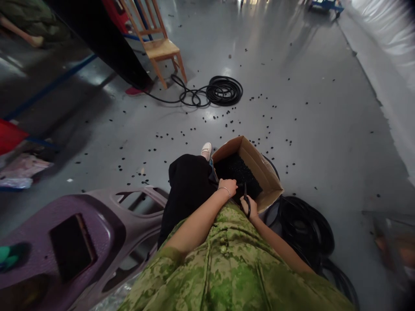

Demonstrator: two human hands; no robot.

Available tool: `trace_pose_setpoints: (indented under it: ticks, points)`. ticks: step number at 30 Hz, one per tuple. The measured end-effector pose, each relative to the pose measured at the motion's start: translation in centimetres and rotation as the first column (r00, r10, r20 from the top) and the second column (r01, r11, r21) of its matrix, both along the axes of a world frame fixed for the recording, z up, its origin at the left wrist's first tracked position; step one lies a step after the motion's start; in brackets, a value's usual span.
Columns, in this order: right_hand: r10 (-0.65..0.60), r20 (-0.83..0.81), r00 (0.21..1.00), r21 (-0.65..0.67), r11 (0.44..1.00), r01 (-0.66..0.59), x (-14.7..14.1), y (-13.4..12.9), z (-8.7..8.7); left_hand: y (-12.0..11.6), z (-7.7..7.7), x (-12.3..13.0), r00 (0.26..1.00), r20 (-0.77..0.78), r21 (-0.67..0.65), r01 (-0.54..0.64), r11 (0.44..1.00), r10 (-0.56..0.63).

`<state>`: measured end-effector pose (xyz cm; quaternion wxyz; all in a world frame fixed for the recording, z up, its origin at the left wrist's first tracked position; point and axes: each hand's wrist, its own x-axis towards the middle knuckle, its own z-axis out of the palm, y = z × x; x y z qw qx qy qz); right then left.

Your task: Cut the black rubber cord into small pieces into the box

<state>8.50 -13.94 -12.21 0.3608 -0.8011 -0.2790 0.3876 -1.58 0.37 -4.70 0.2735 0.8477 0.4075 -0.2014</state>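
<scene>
Where the cardboard box (pixel 263 170) opens upward, the right hand (pixel 253 209) grips black-handled scissors (pixel 245 195) at its near edge; the grip of the left hand (pixel 229 186) is unclear.

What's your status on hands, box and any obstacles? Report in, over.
Right hand gripping scissors; left hand curled, grip unclear. Cardboard box holding black pieces. Black coil beside box, right side.
</scene>
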Motion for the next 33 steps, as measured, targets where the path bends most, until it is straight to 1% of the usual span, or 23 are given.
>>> trace_pose_setpoints:
  ticks: [3,5,7,9,12,14,18,20,23,28,33]
  points:
    - [-0.052,-0.061,0.997,-0.014,0.999,0.051,-0.2,0.0,0.8,-0.1,0.3,0.0,1.0,0.012,0.005,-0.021,1.0,0.021]
    - [-0.098,-0.16,0.982,-0.002,0.995,0.099,-0.3,-0.2,1.6,-0.1,0.5,-0.1,0.999,0.031,0.009,-0.036,0.999,0.036]
    - [-0.116,-0.307,0.944,0.005,0.992,0.124,-0.2,-0.4,2.5,0.0,0.7,-0.1,0.997,0.05,0.0,-0.054,0.999,0.054]
    - [-0.137,-0.421,0.896,-0.006,0.989,0.148,0.0,-0.6,3.3,0.1,0.7,-0.1,0.995,0.069,-0.009,-0.077,0.997,0.078]
    - [-0.153,-0.506,0.849,-0.058,0.988,0.144,0.4,-0.7,4.3,0.3,0.6,-0.1,0.991,0.088,-0.024,-0.103,0.994,0.105]
    - [-0.122,-0.507,0.853,-0.072,0.993,0.098,0.6,-0.7,4.6,0.3,0.7,-0.1,0.99,0.096,-0.036,-0.099,0.994,0.102]
    - [-0.026,-0.405,0.914,-0.057,0.998,0.003,0.5,-0.4,4.4,0.2,1.0,-0.2,0.991,0.112,-0.041,-0.067,0.997,0.071]
    - [-0.013,-0.388,0.922,-0.048,0.999,-0.006,0.3,-0.3,4.2,0.1,1.2,-0.2,0.992,0.11,-0.038,-0.056,0.998,0.06]
    - [-0.022,-0.403,0.915,-0.05,0.999,0.002,0.3,-0.3,4.1,0.0,1.3,-0.2,0.994,0.104,-0.032,-0.041,0.999,0.044]
    - [-0.05,-0.415,0.909,-0.067,0.997,0.024,0.4,-0.3,4.7,0.0,1.3,-0.1,0.994,0.104,-0.022,-0.017,1.0,0.019]
    - [-0.005,-0.364,0.931,-0.056,0.998,-0.017,0.3,-0.3,4.7,0.0,1.3,-0.1,0.995,0.103,-0.023,-0.007,1.0,0.009]
